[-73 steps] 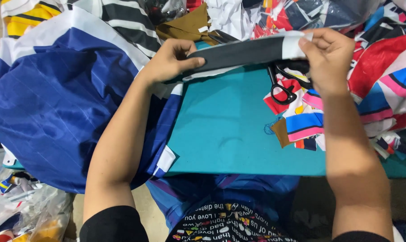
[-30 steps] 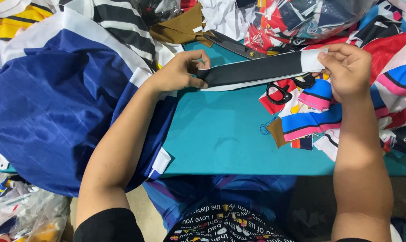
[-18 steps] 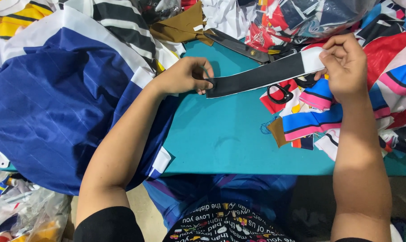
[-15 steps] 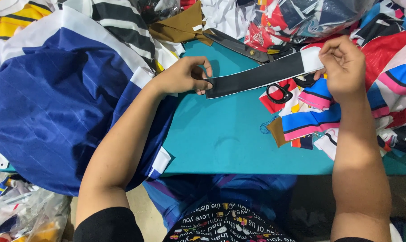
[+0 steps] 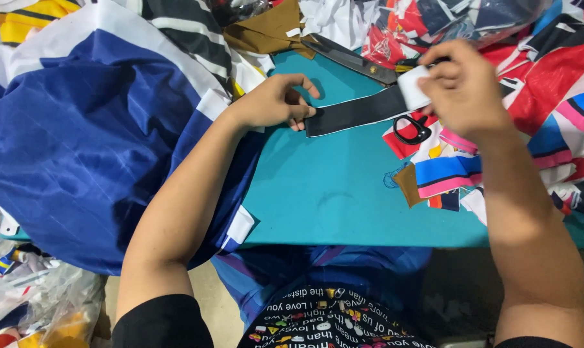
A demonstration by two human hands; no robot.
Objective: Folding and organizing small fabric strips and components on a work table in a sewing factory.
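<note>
A black fabric strip (image 5: 359,112) with a white end lies across the teal table (image 5: 343,200). My right hand (image 5: 463,87) pinches the strip's white end and lifts it slightly. My left hand (image 5: 272,103) rests on the table at the strip's other end, fingers spread and fingertips touching its edge. A large blue and white garment (image 5: 79,148) lies under my left forearm and drapes off the table's left side.
Large black scissors (image 5: 356,59) lie at the table's back. A small black-handled pair (image 5: 411,129) sits by a heap of colourful fabric pieces (image 5: 550,96) on the right. A brown cloth (image 5: 269,32) lies at the back. Plastic bags (image 5: 40,303) sit at lower left.
Both hands held the strip taut above the table; it has since come down onto the table. My left hand has opened and now only touches its end. My right hand still holds the white end.
</note>
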